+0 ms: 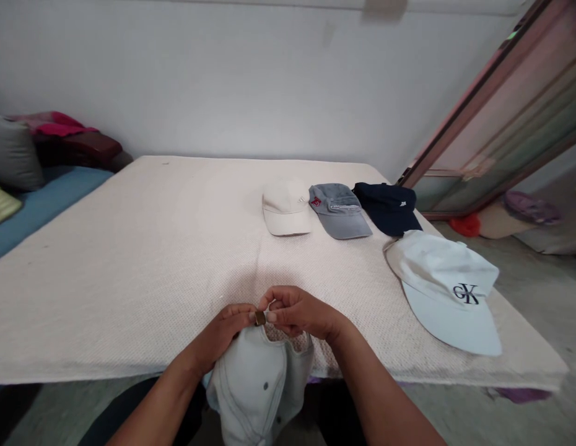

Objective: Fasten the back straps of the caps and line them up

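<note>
A pale grey cap (253, 384) hangs at the table's front edge, its back opening facing up. At its strap sits a small brass-coloured buckle (260, 318). My left hand (230, 328) pinches the strap on the left side of the buckle. From the right, my right hand (295, 311) has its thumb and finger closed on the strap beside the buckle. The cap's brim is hidden below.
On the cloth-covered table (130, 266) lie a cream cap (285, 207), a grey cap (341, 210), a navy cap (388, 207) and, nearer at right, a white cap with black letters (448, 288). A wall stands behind; a cushion (13, 152) is at far left.
</note>
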Tool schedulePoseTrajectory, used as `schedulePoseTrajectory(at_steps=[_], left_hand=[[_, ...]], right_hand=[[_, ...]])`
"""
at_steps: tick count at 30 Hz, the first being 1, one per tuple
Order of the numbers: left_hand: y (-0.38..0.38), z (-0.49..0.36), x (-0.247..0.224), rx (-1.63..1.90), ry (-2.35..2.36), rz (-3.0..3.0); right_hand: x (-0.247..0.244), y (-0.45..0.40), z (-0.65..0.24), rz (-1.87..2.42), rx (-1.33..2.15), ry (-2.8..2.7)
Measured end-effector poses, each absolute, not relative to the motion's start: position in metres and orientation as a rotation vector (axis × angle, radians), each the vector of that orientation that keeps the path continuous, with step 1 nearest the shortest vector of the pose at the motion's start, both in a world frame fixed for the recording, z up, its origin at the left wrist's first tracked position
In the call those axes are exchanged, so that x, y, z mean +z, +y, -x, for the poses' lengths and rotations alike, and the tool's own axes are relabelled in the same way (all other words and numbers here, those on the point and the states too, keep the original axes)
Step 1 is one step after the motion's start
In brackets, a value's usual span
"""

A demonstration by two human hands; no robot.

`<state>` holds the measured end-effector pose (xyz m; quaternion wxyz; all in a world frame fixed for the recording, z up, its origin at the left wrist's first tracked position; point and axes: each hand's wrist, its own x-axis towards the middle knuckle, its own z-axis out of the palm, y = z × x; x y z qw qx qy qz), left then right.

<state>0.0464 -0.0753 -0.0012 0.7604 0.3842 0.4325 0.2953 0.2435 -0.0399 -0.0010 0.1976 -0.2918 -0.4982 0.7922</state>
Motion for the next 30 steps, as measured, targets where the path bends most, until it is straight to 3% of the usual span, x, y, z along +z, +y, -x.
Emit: schedulePoseTrajectory(at_steps=[17, 30], left_hand=[[-0.0787, -0.0487, -0.0039, 0.676, 0.755, -0.638], [-0.0742, -0.0459, -0.0085, 0.706, 0.782, -0.685]], right_hand=[[-0.0032, -0.0417, -0.2375, 0.537, 2.253, -1.323], [0.0037, -0.0419, -0.2430, 0.748, 2.131, -1.381]])
